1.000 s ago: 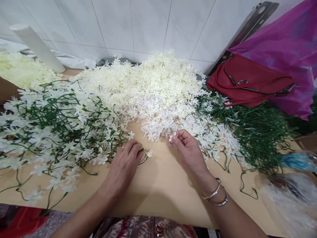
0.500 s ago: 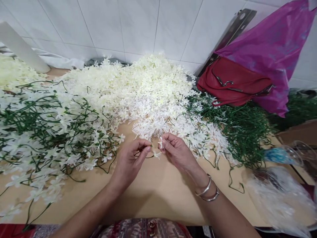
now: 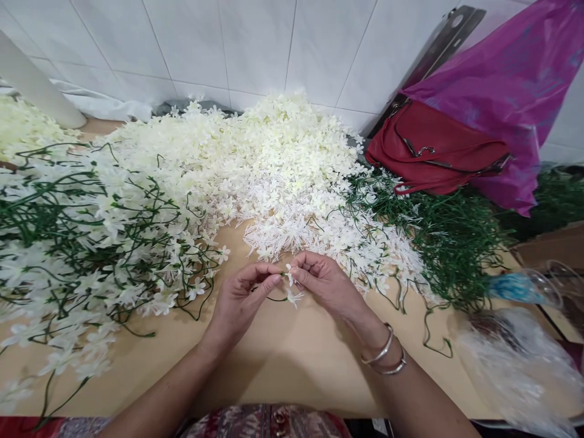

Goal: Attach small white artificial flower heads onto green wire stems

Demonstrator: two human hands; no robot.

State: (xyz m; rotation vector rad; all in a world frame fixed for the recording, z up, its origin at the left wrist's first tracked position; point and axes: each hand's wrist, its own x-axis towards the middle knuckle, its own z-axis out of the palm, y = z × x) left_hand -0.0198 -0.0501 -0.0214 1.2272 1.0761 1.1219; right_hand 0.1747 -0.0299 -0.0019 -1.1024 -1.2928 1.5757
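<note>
My left hand (image 3: 249, 296) is closed in a pinch on a thin green artificial flower stem (image 3: 275, 298), whose lower branch carries a white bloom (image 3: 294, 297). Facing it, my right hand (image 3: 323, 278) pinches a small white artificial flower (image 3: 289, 275) right at the stem's tip. The fingertips of both hands are close together, with the flower between them. Just beyond my hands lies a heap of loose white petals and stamens (image 3: 278, 234). Two silver bangles circle my right wrist.
Flowered green stems (image 3: 137, 243) are piled at the left; cream blossoms (image 3: 283, 140) are heaped against the tiled wall. Bare green stems (image 3: 451, 243) lie at the right under a red handbag (image 3: 438, 149) and a purple plastic bag (image 3: 497, 91). Clear plastic (image 3: 515, 365) sits at the table's right edge.
My hands have come together. The white flower in my right hand has moved left to meet the stem tip in my left hand. The view has shifted slightly.
</note>
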